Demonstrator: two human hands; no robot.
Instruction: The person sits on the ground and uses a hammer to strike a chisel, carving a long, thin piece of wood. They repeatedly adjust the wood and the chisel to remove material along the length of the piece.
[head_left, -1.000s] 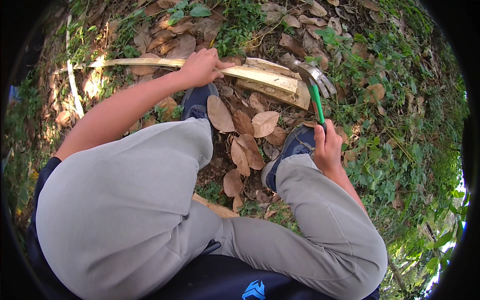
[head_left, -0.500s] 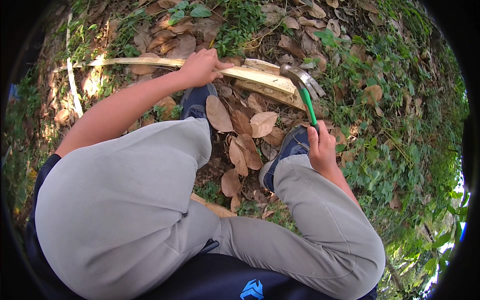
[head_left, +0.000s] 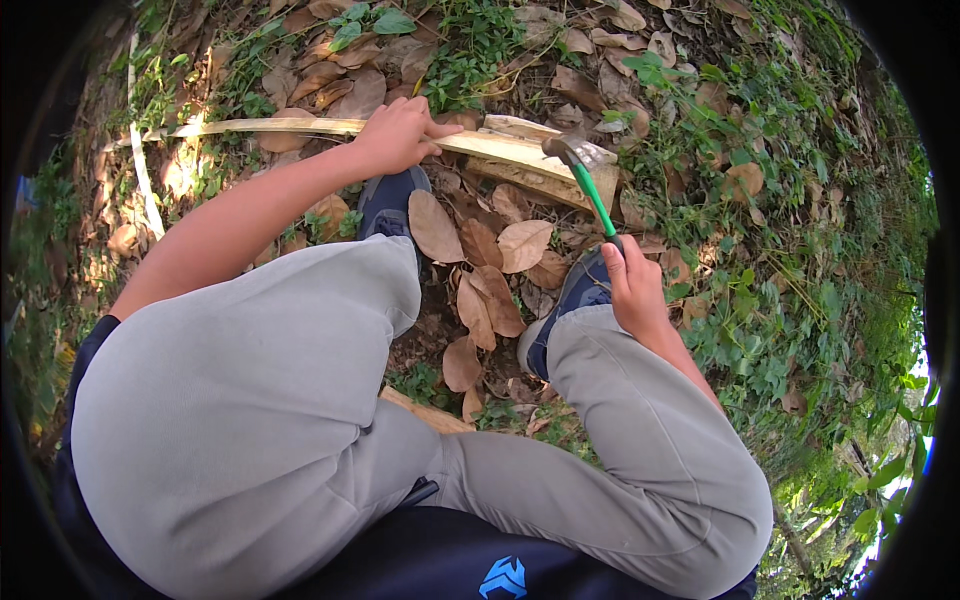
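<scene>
My left hand [head_left: 396,137] is closed over a long, thin wooden strip [head_left: 490,147], its thumb reaching right along the wood. The strip's right end rests on a thicker wooden block [head_left: 565,188] lying on the ground. In my right hand [head_left: 636,285] is a claw hammer [head_left: 594,192] with a green handle and black grip. Its metal head is over the strip's right end; whether it touches the wood I cannot tell. A short piece of wood [head_left: 520,126] lies just behind the strip.
Dry brown leaves [head_left: 490,300] cover the soil between my two blue shoes [head_left: 585,290]. Green plants [head_left: 770,290] grow to the right. Another piece of wood [head_left: 430,412] lies below my legs, and a thin pale stick [head_left: 145,180] is at far left.
The hammer has swung a little left, its head now over the strip's end. My right hand has shifted slightly left and up. The left hand has hardly moved.
</scene>
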